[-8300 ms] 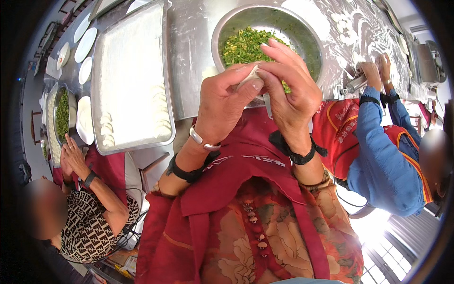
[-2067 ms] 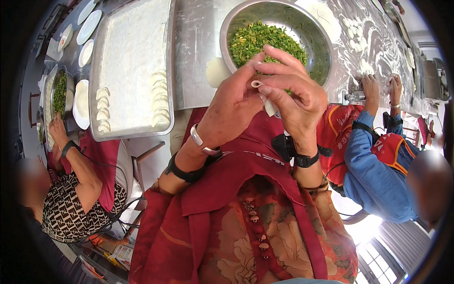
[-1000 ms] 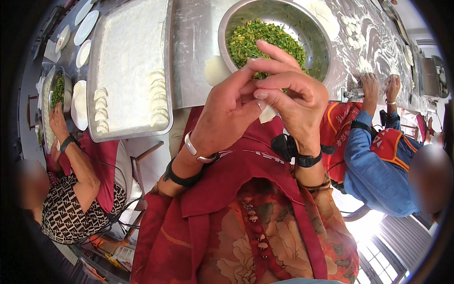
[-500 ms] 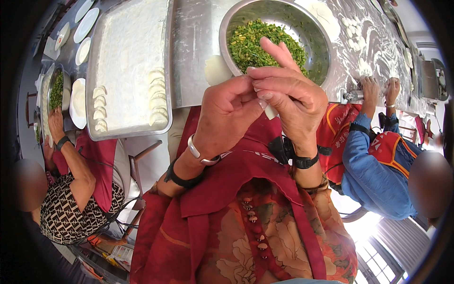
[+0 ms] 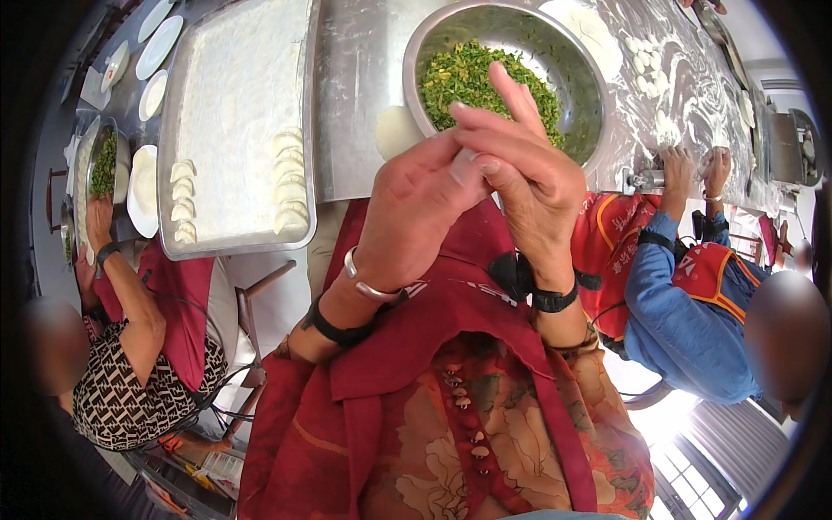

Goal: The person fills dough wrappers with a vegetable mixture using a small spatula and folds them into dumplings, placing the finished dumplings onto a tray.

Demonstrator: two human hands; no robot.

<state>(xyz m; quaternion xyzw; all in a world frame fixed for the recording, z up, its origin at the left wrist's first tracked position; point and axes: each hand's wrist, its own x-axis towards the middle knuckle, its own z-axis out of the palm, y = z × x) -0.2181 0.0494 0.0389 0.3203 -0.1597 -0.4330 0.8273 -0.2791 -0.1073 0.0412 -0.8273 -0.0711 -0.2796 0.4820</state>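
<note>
My left hand (image 5: 407, 204) and my right hand (image 5: 533, 182) are closed together in front of the steel bowl, fingers curled over a small pale piece of dough (image 5: 464, 165), mostly hidden and blurred. The bowl (image 5: 581, 82) holds chopped greens (image 5: 459, 78) with yellow bits. A round dough wrapper (image 5: 393, 130) lies on the steel table beside it. Left of my hands is a floured tray (image 5: 234, 87) with two rows of crescent dumplings (image 5: 289, 182), a short one and a longer one.
At left, a co-worker (image 5: 139, 321) reaches to a bowl of greens (image 5: 102, 160) beside white plates (image 5: 158, 48). At right, a co-worker in blue (image 5: 685, 321) has both hands on the floured tabletop (image 5: 693, 95), near a rolling pin (image 5: 646, 179) and small dough pieces (image 5: 647, 65).
My fingers have folded closer over the dough; the white flap that hung below them is now hidden. Compared with half a second ago, both my hands sit slightly further left.
</note>
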